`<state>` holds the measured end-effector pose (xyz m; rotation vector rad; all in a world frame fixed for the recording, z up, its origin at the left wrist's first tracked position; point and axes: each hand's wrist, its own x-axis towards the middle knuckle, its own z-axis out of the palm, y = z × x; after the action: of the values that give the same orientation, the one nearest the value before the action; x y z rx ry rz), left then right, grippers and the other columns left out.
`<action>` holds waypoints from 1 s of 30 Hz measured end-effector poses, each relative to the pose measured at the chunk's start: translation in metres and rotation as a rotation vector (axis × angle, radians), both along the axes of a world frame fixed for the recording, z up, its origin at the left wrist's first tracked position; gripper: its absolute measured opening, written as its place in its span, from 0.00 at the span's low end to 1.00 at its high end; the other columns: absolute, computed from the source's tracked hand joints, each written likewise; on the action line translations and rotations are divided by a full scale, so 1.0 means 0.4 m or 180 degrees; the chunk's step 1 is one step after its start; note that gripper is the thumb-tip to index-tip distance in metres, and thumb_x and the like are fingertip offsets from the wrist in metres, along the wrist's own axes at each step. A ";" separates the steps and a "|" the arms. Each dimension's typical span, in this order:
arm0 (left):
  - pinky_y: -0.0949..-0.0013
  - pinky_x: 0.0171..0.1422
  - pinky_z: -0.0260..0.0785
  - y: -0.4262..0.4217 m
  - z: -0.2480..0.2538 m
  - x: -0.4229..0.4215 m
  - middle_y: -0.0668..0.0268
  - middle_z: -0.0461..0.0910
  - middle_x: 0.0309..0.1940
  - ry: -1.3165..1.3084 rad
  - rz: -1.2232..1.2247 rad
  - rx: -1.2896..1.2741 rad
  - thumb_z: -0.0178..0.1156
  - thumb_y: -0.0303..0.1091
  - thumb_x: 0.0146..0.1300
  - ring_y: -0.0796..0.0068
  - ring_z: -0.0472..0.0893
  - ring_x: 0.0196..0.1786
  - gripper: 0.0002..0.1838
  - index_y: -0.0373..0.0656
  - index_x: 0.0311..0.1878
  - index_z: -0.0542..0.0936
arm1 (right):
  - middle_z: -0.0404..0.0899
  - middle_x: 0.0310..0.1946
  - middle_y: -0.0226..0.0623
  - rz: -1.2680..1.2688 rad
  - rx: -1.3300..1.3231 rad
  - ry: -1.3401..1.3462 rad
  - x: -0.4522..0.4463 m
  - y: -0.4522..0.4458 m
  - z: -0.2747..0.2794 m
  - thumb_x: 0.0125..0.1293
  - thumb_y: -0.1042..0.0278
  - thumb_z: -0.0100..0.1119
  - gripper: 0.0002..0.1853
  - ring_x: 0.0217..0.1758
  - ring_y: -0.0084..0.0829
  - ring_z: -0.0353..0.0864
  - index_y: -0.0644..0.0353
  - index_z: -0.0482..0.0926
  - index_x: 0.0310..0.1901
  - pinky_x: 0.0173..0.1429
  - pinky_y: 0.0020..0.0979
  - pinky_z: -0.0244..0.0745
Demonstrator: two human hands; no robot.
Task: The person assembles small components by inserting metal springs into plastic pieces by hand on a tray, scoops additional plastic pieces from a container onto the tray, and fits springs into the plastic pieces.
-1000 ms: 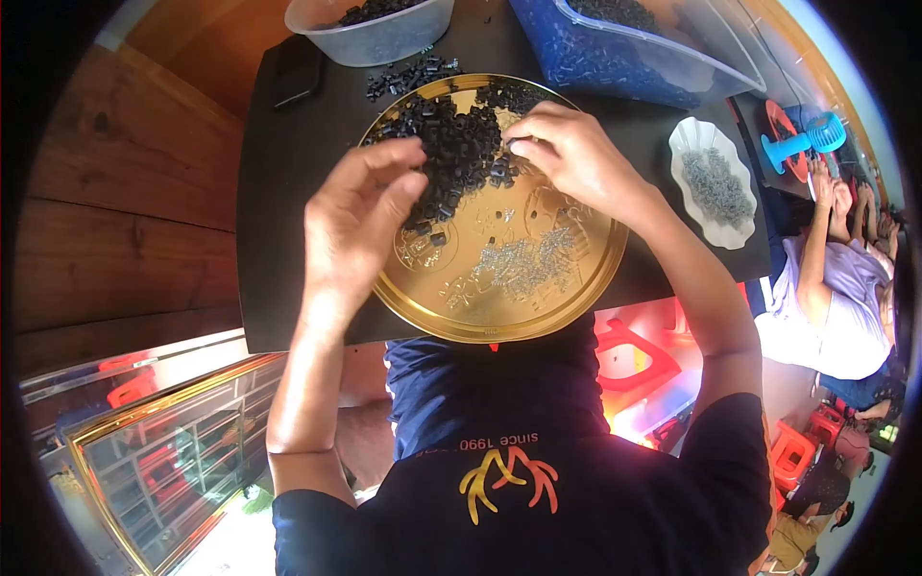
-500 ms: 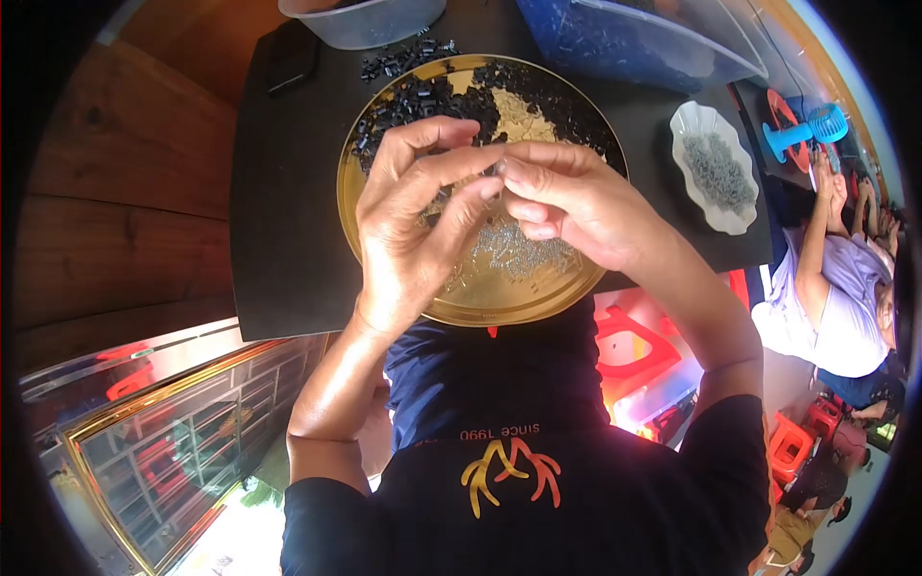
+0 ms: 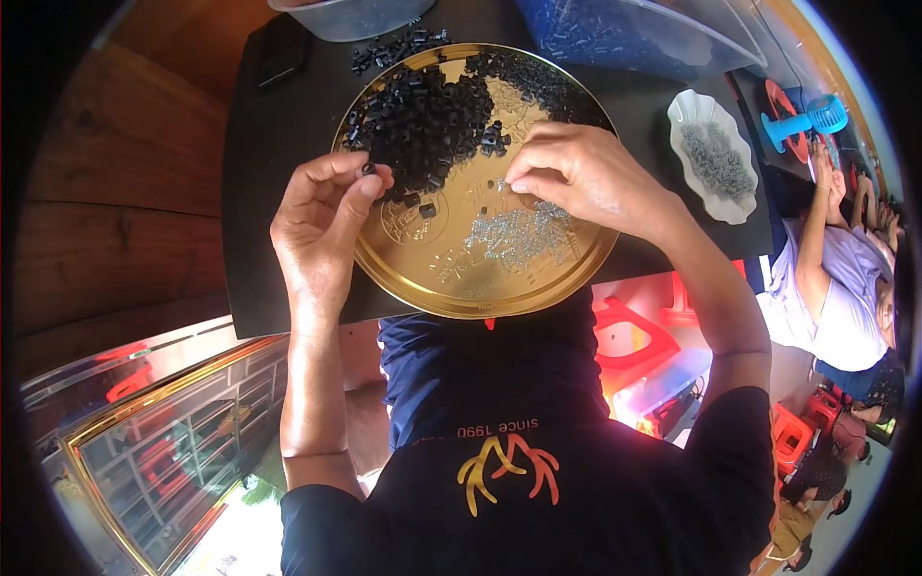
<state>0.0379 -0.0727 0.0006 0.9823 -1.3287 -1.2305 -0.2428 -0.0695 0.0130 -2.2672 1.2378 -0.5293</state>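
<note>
My left hand (image 3: 327, 206) is over the left rim of a round golden tray (image 3: 413, 274), pinching a small black plastic piece (image 3: 368, 169) between thumb and fingertips. A heap of similar black pieces (image 3: 423, 120) lies on the tray beside it, with a single black piece (image 3: 427, 210) lower down. My right hand (image 3: 581, 178) is low over the tray's right half, thumb and forefinger pressed together; whatever is between them is too small to make out. Just below it are scattered small silvery metal parts (image 3: 519, 235). Smaller black bits (image 3: 552, 86) lie along the far right edge.
A white scalloped dish (image 3: 713, 158) of grey metal parts stands right of the tray. Behind are a clear tub (image 3: 355, 19), a blue-tinted bin (image 3: 634, 38) and loose black pieces (image 3: 399, 48). A blue fan (image 3: 807, 120) and another person (image 3: 826, 288) are at the right.
My hands, together over the tray's middle before, have moved apart. The left went left with a black piece; the right moved right and down near the loose parts.
</note>
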 end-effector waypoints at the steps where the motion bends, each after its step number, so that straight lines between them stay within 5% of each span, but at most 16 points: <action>1: 0.67 0.57 0.77 0.006 -0.002 0.002 0.58 0.84 0.40 -0.0043 -0.0007 0.0011 0.64 0.25 0.66 0.72 0.84 0.46 0.11 0.35 0.51 0.79 | 0.81 0.35 0.34 0.0003 0.0007 -0.0021 0.005 0.000 -0.009 0.63 0.66 0.63 0.05 0.41 0.40 0.83 0.56 0.83 0.35 0.46 0.39 0.76; 14: 0.72 0.57 0.75 0.036 0.003 -0.032 0.61 0.85 0.42 -0.0030 -0.0285 0.0276 0.64 0.21 0.65 0.75 0.83 0.47 0.11 0.36 0.51 0.80 | 0.81 0.37 0.38 0.0088 0.0187 0.0490 0.028 -0.021 -0.003 0.64 0.69 0.61 0.06 0.42 0.44 0.82 0.61 0.77 0.35 0.46 0.41 0.76; 17: 0.72 0.57 0.74 0.034 0.002 -0.039 0.61 0.84 0.43 -0.0014 -0.0419 0.0396 0.63 0.20 0.65 0.76 0.83 0.48 0.12 0.36 0.51 0.80 | 0.81 0.36 0.40 0.0004 0.0421 0.0081 0.028 -0.013 0.000 0.67 0.68 0.60 0.07 0.41 0.40 0.83 0.63 0.77 0.38 0.45 0.38 0.76; 21: 0.75 0.54 0.74 0.040 0.010 -0.060 0.62 0.84 0.45 0.0087 -0.0592 0.0438 0.62 0.20 0.66 0.79 0.82 0.48 0.12 0.36 0.52 0.80 | 0.79 0.30 0.31 -0.0081 0.1457 -0.1479 0.021 -0.018 -0.010 0.72 0.63 0.60 0.12 0.35 0.23 0.78 0.65 0.77 0.43 0.40 0.29 0.74; 24: 0.74 0.55 0.74 0.040 0.016 -0.081 0.61 0.84 0.46 0.0196 -0.0626 0.0404 0.62 0.20 0.66 0.78 0.82 0.48 0.12 0.36 0.52 0.80 | 0.76 0.31 0.26 -0.0572 0.2238 -0.1829 0.028 -0.014 0.042 0.73 0.66 0.59 0.10 0.34 0.16 0.73 0.67 0.76 0.43 0.40 0.23 0.71; 28: 0.71 0.57 0.75 0.030 0.019 -0.086 0.58 0.85 0.45 0.0247 -0.0495 0.0318 0.63 0.21 0.65 0.74 0.83 0.48 0.11 0.37 0.51 0.80 | 0.77 0.31 0.25 -0.0759 0.0858 -0.1359 0.022 -0.020 0.000 0.71 0.69 0.60 0.07 0.35 0.18 0.75 0.64 0.79 0.41 0.41 0.25 0.73; 30: 0.71 0.56 0.75 0.026 0.016 -0.073 0.58 0.85 0.44 0.0226 -0.0404 0.0280 0.63 0.22 0.65 0.74 0.83 0.47 0.11 0.37 0.51 0.81 | 0.80 0.33 0.30 -0.0502 0.0199 -0.0626 0.002 -0.019 0.004 0.68 0.70 0.62 0.04 0.37 0.26 0.80 0.61 0.81 0.40 0.43 0.29 0.75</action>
<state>0.0088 -0.0625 0.0071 0.9182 -1.3068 -1.4175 -0.2421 -0.0773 0.0147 -2.0223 1.3195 -0.7418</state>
